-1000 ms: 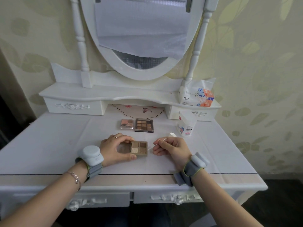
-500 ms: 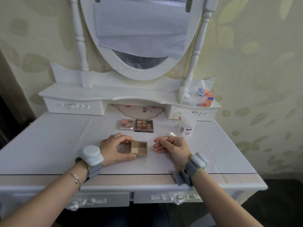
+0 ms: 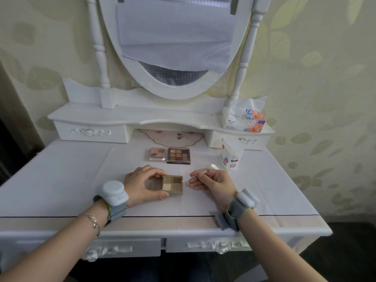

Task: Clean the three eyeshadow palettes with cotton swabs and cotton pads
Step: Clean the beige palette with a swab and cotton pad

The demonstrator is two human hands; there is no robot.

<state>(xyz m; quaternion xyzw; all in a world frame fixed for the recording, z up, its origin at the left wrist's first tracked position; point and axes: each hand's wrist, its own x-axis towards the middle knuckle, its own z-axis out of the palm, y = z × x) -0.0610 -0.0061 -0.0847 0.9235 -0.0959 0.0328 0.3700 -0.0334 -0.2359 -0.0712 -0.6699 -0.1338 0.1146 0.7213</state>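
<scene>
My left hand [image 3: 140, 183] grips a small brown four-pan eyeshadow palette [image 3: 173, 184] lying on the white dressing table [image 3: 61, 176], thumb on its near edge and fingers on its far edge. My right hand [image 3: 213, 182] pinches a cotton swab [image 3: 200, 173] just to the right of that palette, apart from it. Farther back lie a pink palette [image 3: 157, 154] and a dark nine-pan palette [image 3: 178, 155], side by side. A white bit that may be another swab [image 3: 214, 166] lies beside my right hand.
A cotton swab box [image 3: 231, 153] stands at the right behind my hand. A soft pack of cotton pads or tissues [image 3: 244, 117] sits on the raised shelf. Behind it all stands the oval mirror [image 3: 175, 47], with small drawers on either side.
My right hand has drawn the swab back slightly, its tip now nearer my fingers. My left hand and the palette have stayed still.
</scene>
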